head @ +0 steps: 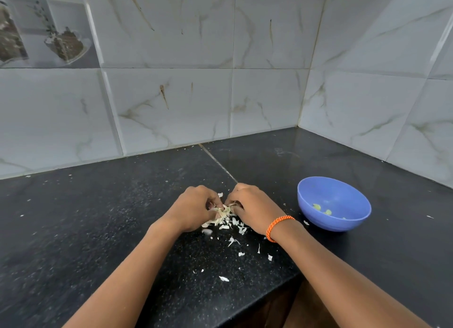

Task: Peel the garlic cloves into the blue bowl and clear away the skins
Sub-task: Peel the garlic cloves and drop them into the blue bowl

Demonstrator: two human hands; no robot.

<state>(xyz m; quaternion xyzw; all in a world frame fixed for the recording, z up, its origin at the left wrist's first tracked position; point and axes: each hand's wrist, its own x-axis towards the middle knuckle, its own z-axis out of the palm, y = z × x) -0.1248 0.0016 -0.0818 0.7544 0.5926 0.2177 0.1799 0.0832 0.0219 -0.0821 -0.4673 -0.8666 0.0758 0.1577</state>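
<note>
**A:** Where am I in this? My left hand (196, 209) and right hand (247, 206) meet just left of the blue bowl (333, 203), over a heap of skins (224, 218).

**B:** Both sets of fingers are curled in and seem to pinch the same small papery clump between them. I judge there's a garlic clove in it, but the clove itself is hidden, so I can't say for sure.

**A:** And the bowl?

**B:** On the counter (98, 217), well clear of the right wrist with its orange band (278, 227). A few pale green peeled cloves (321, 209) lie in its bottom.

**A:** How do I do this step well?

**B:** I'd hold the clove steady with the left fingers and strip the skin with the right, dropping flakes onto the heap left of the bowl, not wider. Loose scraps already trail from the heap toward the counter's near edge, so I'd keep the work low and sweep them together afterwards.
</note>
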